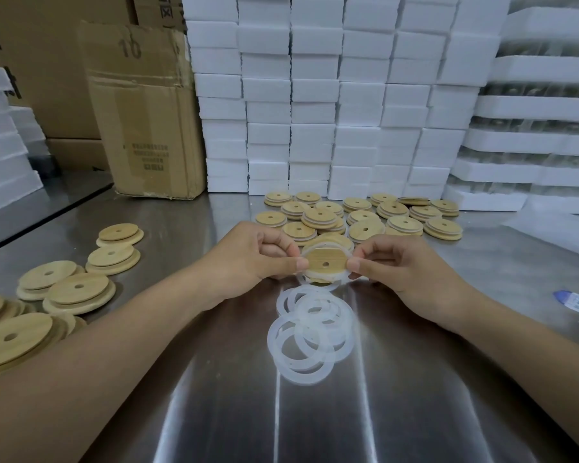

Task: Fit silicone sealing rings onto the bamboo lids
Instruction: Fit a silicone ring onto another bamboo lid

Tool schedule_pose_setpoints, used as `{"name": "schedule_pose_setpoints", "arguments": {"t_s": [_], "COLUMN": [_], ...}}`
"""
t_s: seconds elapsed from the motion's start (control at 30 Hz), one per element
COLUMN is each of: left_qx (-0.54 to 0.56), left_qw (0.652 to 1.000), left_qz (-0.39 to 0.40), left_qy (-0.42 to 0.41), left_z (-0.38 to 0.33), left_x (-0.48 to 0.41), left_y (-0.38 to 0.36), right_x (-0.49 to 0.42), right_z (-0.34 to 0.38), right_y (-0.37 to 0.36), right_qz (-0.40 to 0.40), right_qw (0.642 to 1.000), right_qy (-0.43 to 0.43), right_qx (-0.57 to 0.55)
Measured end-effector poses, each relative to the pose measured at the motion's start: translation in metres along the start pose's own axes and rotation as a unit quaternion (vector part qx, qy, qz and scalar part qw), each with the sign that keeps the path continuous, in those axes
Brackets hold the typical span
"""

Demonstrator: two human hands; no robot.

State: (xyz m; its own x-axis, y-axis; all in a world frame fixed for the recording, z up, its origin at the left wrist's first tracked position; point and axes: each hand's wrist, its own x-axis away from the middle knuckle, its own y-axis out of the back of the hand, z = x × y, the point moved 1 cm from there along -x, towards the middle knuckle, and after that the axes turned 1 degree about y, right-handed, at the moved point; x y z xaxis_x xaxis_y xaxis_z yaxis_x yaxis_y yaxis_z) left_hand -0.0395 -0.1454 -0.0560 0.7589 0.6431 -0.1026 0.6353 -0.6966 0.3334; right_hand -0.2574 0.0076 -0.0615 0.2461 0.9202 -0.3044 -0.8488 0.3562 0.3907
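Left hand (261,253) and right hand (386,264) pinch opposite edges of one bamboo lid (325,262) above the bench (315,412), its silicone ring (325,281) partly seated. Unseated arc lies nearest the right hand. Spare rings (310,332) lie just near of it.

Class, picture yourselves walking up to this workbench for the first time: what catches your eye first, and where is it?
Dead centre, the left hand and right hand pinch a bamboo lid with a silicone ring round it, by a loose pile of rings on the steel table. Behind rises a wall of white foam boxes, with ringed lids at its foot and bare lids at the left.
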Motion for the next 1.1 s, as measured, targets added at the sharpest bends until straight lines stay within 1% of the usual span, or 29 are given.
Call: {"name": "schedule_pose_setpoints", "arguments": {"t_s": [0.23,0.53,0.7,0.83,0.9,1.0,1.1], "left_qx": [-0.024,-0.044,-0.07,-0.1,-0.094,-0.054,-0.046], "left_qw": [1.0,0.999,0.997,0.993,0.993,0.996,0.997], "left_qz": [-0.017,-0.002,0.005,0.004,-0.001,-0.013,-0.016], "left_qy": [-0.006,-0.013,-0.042,-0.066,-0.071,-0.071,-0.062], "left_z": [0.0002,-0.0003,0.0008,0.003,0.0045,0.0058,0.0077], "left_x": [0.0023,0.0037,0.0015,-0.0022,-0.0021,-0.0029,-0.0047], "left_y": [-0.0036,0.0009,0.0035,0.0017,0.0006,-0.0019,-0.0045], "right_x": [0.0002,0.0001,0.0,-0.0002,0.0003,0.0011,0.0002], "right_z": [-0.0047,-0.0052,0.0,-0.0021,-0.0029,-0.0038,-0.0057], "right_y": [-0.0014,-0.0019,0.0012,-0.0007,-0.0028,-0.0028,-0.0017], "right_qz": [0.0,0.025,0.049,0.039,0.028,0.008,0.007], "right_qw": [1.0,0.999,0.994,0.991,0.99,0.995,0.999], "right_qy": [0.012,0.02,0.033,0.017,0.018,0.015,0.009], "right_qx": [0.007,0.03,0.096,0.129,0.14,0.095,0.051]}}
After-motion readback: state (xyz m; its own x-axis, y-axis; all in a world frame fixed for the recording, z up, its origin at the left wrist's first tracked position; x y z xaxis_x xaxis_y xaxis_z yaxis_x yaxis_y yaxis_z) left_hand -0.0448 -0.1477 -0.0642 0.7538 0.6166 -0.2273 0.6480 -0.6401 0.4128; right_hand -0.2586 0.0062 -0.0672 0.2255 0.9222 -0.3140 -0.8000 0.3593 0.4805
